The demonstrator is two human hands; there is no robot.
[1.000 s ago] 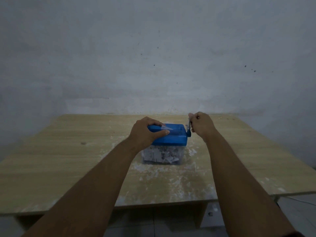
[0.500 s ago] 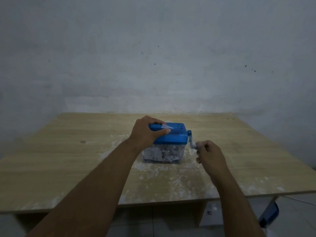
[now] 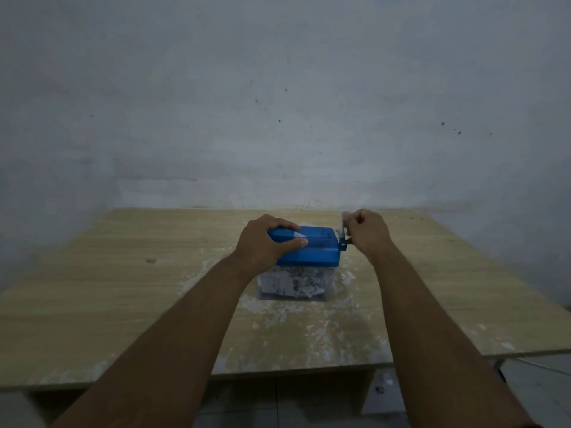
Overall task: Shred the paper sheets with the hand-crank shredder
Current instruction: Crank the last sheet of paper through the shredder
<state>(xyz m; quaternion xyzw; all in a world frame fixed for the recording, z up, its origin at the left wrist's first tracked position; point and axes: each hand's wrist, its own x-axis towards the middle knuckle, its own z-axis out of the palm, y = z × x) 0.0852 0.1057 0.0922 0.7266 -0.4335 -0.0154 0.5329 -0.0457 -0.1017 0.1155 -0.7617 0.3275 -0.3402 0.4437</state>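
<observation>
**Head view: crank riding high, left hand pinning the lid**

Head camera is looking down at the wooden desk [image 3: 123,273], and the hand-crank shredder [image 3: 312,250] is sitting near its middle, blue lid on top, clear bin [image 3: 293,287] underneath packed with white shreds. The left hand [image 3: 265,244] is clamping down on the lid, fingers [image 3: 282,225] curling over the far edge and thumb lying along the near side. Just beyond that thumb, a small white corner of paper [image 3: 299,234] is poking up from the feed slot, so I'd judge a sheet is nearly through.

The right hand [image 3: 366,231] is closing into a fist around the crank handle [image 3: 342,233], right beside the lid's end. The handle is blurring, and the fist is sitting above the axle, so the crank looks to be near the top of its turn. Exactly how the fingers are wrapping the knob, I can't tell; they're hiding it.

Now, doing this well: the left hand should be pressing straight down so the bin isn't skating over the desk, and its thumb should be staying clear of the slot. The right wrist should be rolling in smooth, even circles rather than jerking, since that bin is looking full and packed shreds could be jamming the cutters. White scraps [image 3: 296,316] are littering the desk nearer than both hands.
</observation>
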